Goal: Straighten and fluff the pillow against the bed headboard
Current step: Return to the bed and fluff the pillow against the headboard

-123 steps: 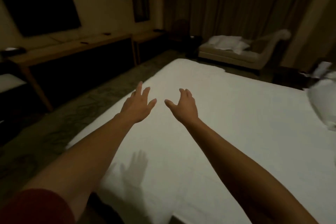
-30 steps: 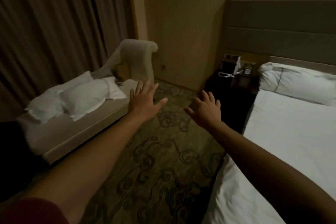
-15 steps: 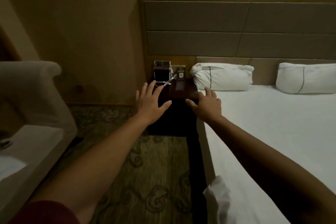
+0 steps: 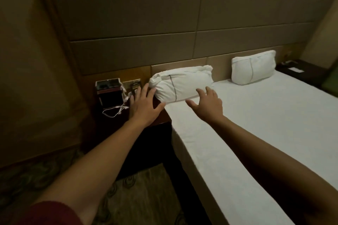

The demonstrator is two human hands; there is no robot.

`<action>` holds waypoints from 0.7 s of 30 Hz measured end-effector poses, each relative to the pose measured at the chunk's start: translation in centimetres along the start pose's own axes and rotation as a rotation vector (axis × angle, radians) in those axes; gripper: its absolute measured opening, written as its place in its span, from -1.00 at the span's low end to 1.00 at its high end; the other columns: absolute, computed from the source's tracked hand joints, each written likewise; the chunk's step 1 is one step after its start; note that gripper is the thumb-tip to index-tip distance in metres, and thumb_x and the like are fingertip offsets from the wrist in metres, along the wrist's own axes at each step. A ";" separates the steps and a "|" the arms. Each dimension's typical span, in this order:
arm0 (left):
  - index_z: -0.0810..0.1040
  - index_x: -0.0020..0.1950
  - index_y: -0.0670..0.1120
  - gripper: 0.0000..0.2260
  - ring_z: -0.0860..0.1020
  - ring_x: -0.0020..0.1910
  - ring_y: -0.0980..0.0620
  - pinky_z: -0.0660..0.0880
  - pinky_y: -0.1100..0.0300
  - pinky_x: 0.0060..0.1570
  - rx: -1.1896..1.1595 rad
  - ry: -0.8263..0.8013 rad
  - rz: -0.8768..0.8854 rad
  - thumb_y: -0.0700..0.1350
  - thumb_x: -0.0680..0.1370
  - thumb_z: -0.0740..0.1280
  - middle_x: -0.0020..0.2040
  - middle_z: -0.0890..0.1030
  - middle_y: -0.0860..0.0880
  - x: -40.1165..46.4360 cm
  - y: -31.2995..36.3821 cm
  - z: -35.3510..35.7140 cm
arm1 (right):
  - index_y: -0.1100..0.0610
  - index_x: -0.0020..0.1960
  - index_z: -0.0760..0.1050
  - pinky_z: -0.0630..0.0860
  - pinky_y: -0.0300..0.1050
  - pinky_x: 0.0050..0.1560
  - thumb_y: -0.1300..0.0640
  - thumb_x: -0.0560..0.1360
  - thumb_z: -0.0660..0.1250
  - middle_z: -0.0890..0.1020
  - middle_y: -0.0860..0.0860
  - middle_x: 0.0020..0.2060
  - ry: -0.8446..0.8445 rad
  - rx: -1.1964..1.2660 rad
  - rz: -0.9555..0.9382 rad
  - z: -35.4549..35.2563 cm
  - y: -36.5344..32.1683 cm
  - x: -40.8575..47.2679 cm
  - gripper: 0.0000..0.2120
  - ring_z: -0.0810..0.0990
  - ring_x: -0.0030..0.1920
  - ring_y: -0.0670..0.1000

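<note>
A white pillow (image 4: 182,82) lies bunched and crumpled at the bed's near left corner, leaning on the padded headboard (image 4: 182,23). My left hand (image 4: 143,105) reaches out with fingers spread, its fingertips at the pillow's left end, over the nightstand. My right hand (image 4: 207,105) is also spread open, just in front of the pillow's lower right edge, above the white sheet (image 4: 256,124). Neither hand holds anything. A second white pillow (image 4: 254,67) stands against the headboard further right.
A dark nightstand (image 4: 117,115) left of the bed carries a small box (image 4: 108,93) and a tangled white cable (image 4: 117,110). Another dark nightstand (image 4: 303,70) sits at the far right. Patterned carpet (image 4: 137,197) runs along the bed's left side.
The view has swung from the room and the sofa to the headboard and moved closer. Both open hands now reach the near pillow instead of hovering short of it.
</note>
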State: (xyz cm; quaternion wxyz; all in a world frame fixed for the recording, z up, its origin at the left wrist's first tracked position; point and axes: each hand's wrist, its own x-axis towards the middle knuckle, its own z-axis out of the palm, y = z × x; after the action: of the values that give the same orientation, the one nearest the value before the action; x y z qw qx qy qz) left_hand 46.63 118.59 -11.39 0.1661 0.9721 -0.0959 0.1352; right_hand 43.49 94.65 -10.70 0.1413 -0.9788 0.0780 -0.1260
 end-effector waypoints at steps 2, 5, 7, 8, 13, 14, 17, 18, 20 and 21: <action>0.17 0.60 0.07 -0.33 -0.01 0.62 -0.13 0.02 -0.21 0.54 -0.033 -0.105 0.049 0.35 0.57 0.15 0.65 0.05 -0.02 10.4 -1.7 3.3 | 0.00 0.54 0.23 0.22 0.29 0.44 -0.41 0.51 0.16 0.19 0.15 0.58 -0.018 0.004 0.135 2.1 -0.5 7.6 -0.26 0.15 0.56 0.22; 0.20 0.59 0.06 -0.34 0.00 0.62 -0.13 0.04 -0.22 0.53 -0.072 -0.129 0.105 0.34 0.57 0.17 0.65 0.07 -0.02 19.3 -0.6 5.7 | -0.01 0.55 0.22 0.24 0.29 0.43 -0.42 0.50 0.17 0.21 0.13 0.58 0.008 0.006 0.223 2.5 0.5 14.0 -0.24 0.17 0.56 0.21; 0.23 0.58 0.06 -0.36 0.01 0.62 -0.12 0.02 -0.21 0.54 -0.103 -0.135 0.137 0.33 0.57 0.17 0.65 0.08 -0.02 24.6 0.7 7.7 | -0.02 0.56 0.22 0.25 0.29 0.44 -0.44 0.49 0.16 0.21 0.12 0.58 0.022 -0.017 0.249 3.0 1.8 18.5 -0.22 0.18 0.56 0.20; 0.24 0.58 0.07 -0.37 0.02 0.62 -0.13 0.03 -0.21 0.54 -0.119 -0.131 0.138 0.32 0.58 0.17 0.65 0.09 -0.02 26.1 1.1 8.7 | -0.02 0.56 0.21 0.26 0.30 0.44 -0.46 0.48 0.16 0.22 0.12 0.58 0.025 -0.013 0.267 3.5 2.6 19.9 -0.21 0.18 0.56 0.20; 0.28 0.56 0.06 -0.40 0.09 0.60 -0.15 0.11 -0.21 0.52 -0.193 -0.130 0.073 0.30 0.58 0.20 0.63 0.14 -0.05 37.5 1.9 15.5 | 0.01 0.54 0.24 0.31 0.30 0.40 -0.47 0.46 0.17 0.28 0.11 0.55 0.006 0.032 0.329 7.5 6.9 32.3 -0.18 0.27 0.52 0.21; 0.28 0.56 0.06 -0.40 0.09 0.60 -0.15 0.12 -0.21 0.52 -0.167 -0.130 0.075 0.30 0.59 0.19 0.63 0.14 -0.05 39.8 1.8 16.7 | 0.03 0.54 0.24 0.34 0.29 0.39 -0.47 0.46 0.17 0.30 0.11 0.54 -0.010 0.051 0.351 8.6 7.9 34.7 -0.17 0.30 0.50 0.22; 0.28 0.56 0.04 -0.40 0.10 0.59 -0.14 0.14 -0.19 0.51 -0.124 -0.145 0.033 0.30 0.59 0.17 0.63 0.14 -0.06 46.0 0.8 19.6 | 0.06 0.54 0.23 0.38 0.28 0.37 -0.47 0.46 0.18 0.33 0.12 0.51 -0.089 0.070 0.385 11.3 9.9 40.8 -0.16 0.34 0.47 0.23; 0.29 0.55 0.03 -0.41 0.12 0.59 -0.14 0.15 -0.17 0.49 -0.115 -0.153 0.014 0.30 0.60 0.17 0.62 0.16 -0.07 48.0 0.4 20.4 | 0.06 0.55 0.22 0.37 0.27 0.37 -0.47 0.46 0.18 0.33 0.13 0.51 -0.100 0.080 0.389 12.0 10.5 43.0 -0.15 0.34 0.46 0.23; 0.39 0.48 -0.01 -0.44 0.26 0.51 -0.17 0.25 -0.13 0.41 -0.076 -0.155 -0.011 0.29 0.60 0.16 0.55 0.30 -0.12 52.2 -0.6 22.5 | 0.07 0.55 0.21 0.37 0.27 0.37 -0.46 0.47 0.17 0.33 0.13 0.51 -0.118 0.100 0.399 13.0 11.5 47.9 -0.15 0.34 0.46 0.24; 0.47 0.41 -0.05 -0.46 0.36 0.42 -0.19 0.32 -0.11 0.33 -0.055 -0.169 -0.034 0.28 0.60 0.15 0.46 0.40 -0.16 54.4 -1.2 23.8 | 0.07 0.55 0.20 0.36 0.27 0.38 -0.46 0.47 0.17 0.32 0.13 0.52 -0.130 0.110 0.403 13.6 12.1 50.5 -0.15 0.34 0.46 0.25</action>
State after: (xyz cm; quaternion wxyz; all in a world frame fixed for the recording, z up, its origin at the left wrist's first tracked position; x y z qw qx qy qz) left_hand 103.81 103.69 -17.36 0.1863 0.9766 -0.0967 0.0472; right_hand 94.05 77.19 -15.56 0.2216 -0.9403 0.2558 -0.0359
